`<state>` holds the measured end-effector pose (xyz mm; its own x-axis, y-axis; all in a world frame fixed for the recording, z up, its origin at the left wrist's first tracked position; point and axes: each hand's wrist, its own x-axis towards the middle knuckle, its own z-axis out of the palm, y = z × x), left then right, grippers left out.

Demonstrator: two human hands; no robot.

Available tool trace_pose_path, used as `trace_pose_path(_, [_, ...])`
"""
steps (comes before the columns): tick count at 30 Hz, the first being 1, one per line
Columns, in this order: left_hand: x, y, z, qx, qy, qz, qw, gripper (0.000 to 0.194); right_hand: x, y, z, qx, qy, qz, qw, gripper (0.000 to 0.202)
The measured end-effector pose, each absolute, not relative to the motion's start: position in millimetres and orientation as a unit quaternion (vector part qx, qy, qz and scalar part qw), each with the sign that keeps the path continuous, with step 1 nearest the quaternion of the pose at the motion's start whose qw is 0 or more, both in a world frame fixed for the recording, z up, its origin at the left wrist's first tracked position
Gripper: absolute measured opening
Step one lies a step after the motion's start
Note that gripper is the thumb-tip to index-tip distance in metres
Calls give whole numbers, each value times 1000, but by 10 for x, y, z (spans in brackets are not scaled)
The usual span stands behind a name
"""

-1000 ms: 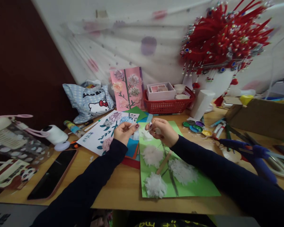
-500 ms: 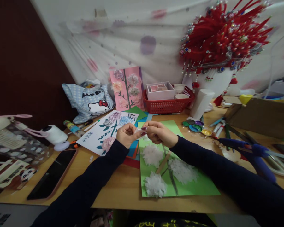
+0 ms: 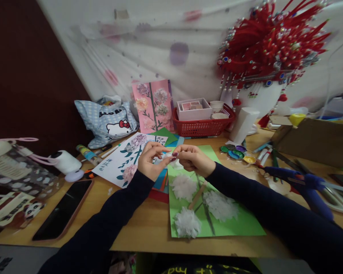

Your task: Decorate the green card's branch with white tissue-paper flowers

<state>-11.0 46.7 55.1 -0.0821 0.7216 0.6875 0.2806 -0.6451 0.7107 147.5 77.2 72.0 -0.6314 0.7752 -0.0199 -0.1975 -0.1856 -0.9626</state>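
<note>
My left hand (image 3: 152,161) and my right hand (image 3: 194,159) meet above the top left of a green sheet (image 3: 220,229). Pinched in my right fingertips is a small piece of white paper (image 3: 167,155). The thumb of my left hand touches the same piece, and its forefinger arches over it. White paper flowers (image 3: 188,223) lie on the green sheet, beside a painted dark stem (image 3: 208,215) and a wooden stick (image 3: 198,195). A further white bit below my right fingers is partly hidden.
Behind stand a red basket (image 3: 204,128) and a pink flower card (image 3: 153,106). A white flower picture (image 3: 110,165) and a phone (image 3: 63,211) lie left. Paint pots (image 3: 236,153), a blue glue gun (image 3: 294,178) and a cardboard box (image 3: 314,142) are right.
The fingers of my left hand have lifted and spread from a tight pinch, and that hand has shifted slightly left. My right hand has hardly moved.
</note>
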Motion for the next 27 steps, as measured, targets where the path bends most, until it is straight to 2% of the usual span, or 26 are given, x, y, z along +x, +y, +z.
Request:
trace_pose_path(4, [-130, 466, 537, 682, 394, 607, 107, 4, 1477, 775, 728, -278, -530, 725, 341, 19])
trace_pose_path(13, [-140, 510, 494, 656, 407, 622, 130, 8, 1469, 831, 709, -346, -501, 699, 376, 17])
trace_pose_path(15, [-149, 533, 484, 639, 408, 637, 143, 9, 1481, 887, 666, -393, -535, 650, 370, 15])
trace_pose_path(19, [-179, 601, 436, 572, 444, 668, 173, 14, 1513, 991, 571, -489, -656, 475, 325, 12])
trace_pose_path(21, [-196, 632, 401, 542, 481, 659, 199, 18, 1522, 1012, 545, -498, -676, 446, 311, 11])
trace_pose_path(24, [-223, 666, 344, 525, 534, 616, 244, 21, 1519, 1006, 553, -505, -674, 444, 305, 17])
trace_pose_path(27, [-252, 698, 289, 518, 564, 575, 287, 21, 1509, 988, 613, -500, -613, 520, 320, 24])
